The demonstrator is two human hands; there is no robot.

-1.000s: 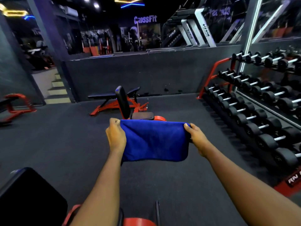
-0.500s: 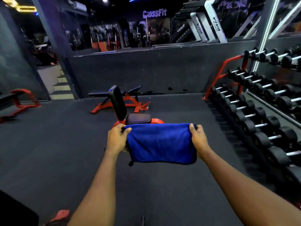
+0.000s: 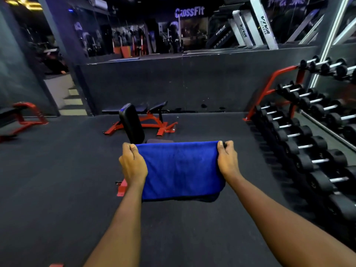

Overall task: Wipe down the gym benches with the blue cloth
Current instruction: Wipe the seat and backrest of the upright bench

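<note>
A folded blue cloth (image 3: 181,170) hangs stretched between my hands in front of me. My left hand (image 3: 133,164) grips its top left corner and my right hand (image 3: 227,160) grips its top right corner. Right behind the cloth stands a bench with an upright black backrest (image 3: 131,123) on a red frame; the cloth hides most of its seat. A second, flatter black bench (image 3: 142,108) on a red frame sits farther back by the wall.
A long red rack of black dumbbells (image 3: 308,143) runs along the right side. Another red-framed bench (image 3: 21,114) is at the far left. Steps (image 3: 72,101) rise at the back left beside a dark low wall (image 3: 183,83). The floor is dark rubber mat.
The view has moved forward toward the upright bench. The black pad at the lower left has dropped out of view. Both hands keep the same hold on the cloth.
</note>
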